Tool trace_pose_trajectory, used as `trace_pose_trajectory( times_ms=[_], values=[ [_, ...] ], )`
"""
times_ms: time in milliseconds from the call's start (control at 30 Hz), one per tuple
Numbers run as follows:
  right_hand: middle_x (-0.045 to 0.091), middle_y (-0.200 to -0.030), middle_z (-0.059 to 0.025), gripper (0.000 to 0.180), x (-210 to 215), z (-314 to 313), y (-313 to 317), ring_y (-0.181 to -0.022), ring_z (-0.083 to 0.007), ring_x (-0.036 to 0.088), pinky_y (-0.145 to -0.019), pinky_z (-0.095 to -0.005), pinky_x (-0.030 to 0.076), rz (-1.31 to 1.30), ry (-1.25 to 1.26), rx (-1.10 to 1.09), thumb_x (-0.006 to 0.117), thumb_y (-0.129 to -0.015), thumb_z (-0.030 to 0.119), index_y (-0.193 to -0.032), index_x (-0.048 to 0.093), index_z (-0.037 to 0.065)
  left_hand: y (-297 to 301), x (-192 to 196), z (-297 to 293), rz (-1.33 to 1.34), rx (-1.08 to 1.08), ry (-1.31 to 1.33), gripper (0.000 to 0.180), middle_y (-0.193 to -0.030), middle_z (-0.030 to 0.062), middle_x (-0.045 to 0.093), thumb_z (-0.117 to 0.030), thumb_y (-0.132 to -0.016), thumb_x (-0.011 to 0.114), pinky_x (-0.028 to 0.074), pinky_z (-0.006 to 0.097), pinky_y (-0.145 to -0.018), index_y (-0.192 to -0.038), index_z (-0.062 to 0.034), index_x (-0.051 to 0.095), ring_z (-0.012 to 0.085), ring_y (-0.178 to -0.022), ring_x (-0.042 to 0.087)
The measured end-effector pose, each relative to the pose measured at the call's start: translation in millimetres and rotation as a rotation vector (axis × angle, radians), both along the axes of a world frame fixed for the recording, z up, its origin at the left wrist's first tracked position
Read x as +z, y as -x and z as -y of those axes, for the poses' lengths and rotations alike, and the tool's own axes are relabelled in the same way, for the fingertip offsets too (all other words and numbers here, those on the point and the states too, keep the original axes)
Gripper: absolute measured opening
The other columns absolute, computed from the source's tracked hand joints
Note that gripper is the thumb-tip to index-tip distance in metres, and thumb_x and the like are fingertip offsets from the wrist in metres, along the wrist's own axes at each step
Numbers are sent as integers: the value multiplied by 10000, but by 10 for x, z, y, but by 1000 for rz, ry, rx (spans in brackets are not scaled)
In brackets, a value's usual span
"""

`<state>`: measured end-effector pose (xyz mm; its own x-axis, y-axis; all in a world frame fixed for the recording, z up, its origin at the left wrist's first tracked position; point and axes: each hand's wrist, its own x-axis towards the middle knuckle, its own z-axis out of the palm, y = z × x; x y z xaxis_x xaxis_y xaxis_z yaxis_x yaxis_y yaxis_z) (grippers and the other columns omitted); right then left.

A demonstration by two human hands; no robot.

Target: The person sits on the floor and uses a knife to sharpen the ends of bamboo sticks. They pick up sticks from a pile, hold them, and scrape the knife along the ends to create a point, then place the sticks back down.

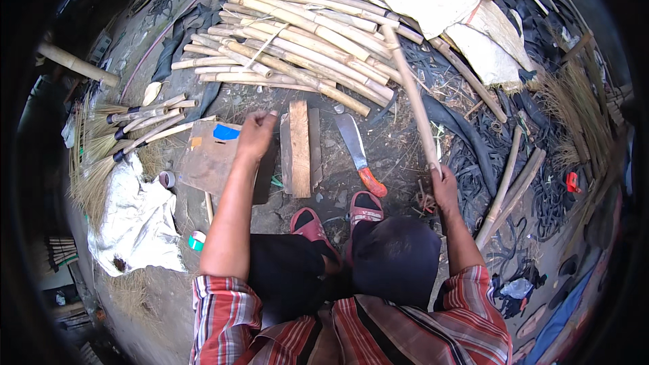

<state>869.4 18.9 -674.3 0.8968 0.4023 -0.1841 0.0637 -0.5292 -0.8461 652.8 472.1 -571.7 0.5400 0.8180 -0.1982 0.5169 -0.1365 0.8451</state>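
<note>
A seated person grips a long bamboo pole (410, 88) in the right hand (443, 186), fingers wrapped around its lower end; the pole slants up toward 12 o'clock, its tip over the bamboo pile (297, 40). The left hand (257, 134), fingers curled loosely, rests on the edge of a cardboard sheet (206, 159) at 9 o'clock. Between the hands lie a wooden block (299, 149) and a machete (358, 152) with an orange handle, just ahead of the red sandals (338, 216). Brooms (128, 132) lie farther toward 9 o'clock.
</note>
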Motion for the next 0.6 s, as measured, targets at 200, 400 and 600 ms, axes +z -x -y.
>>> trace_pose_trajectory(
  times_ms=[200, 400, 600],
  values=[
    [557, -1283, -261, 658, 80, -219, -199, -1147, -419, 569, -997, -506, 446, 751, 490, -100, 712, -910, 295, -1439, 460, -5, -243, -915, 209, -436, -20, -94, 887, -1339, 284, 584, -523, -836, 768, 451, 439, -1095, -1410, 79, 460, 404, -1288, 566],
    [590, -1237, -240, 567, -583, -1010, 406, -1161, -411, 587, -990, -506, 471, 243, 506, 479, 753, -878, 342, -1274, 554, -11, -418, -1417, 532, -733, -44, -60, 1169, -1504, 290, 435, -560, -739, 835, 414, 448, -1148, -1558, 17, 232, 406, -1391, 469],
    [625, -1164, -198, 560, -1031, -1403, 587, -1119, -373, 631, -956, -486, 513, 150, 610, 506, 781, -815, 360, -1199, 563, 16, -411, -1517, 473, -541, -108, -66, 930, -1282, 305, 626, -346, -745, 855, 484, 427, -1053, -1435, 49, 372, 408, -1216, 618]
  ],
)
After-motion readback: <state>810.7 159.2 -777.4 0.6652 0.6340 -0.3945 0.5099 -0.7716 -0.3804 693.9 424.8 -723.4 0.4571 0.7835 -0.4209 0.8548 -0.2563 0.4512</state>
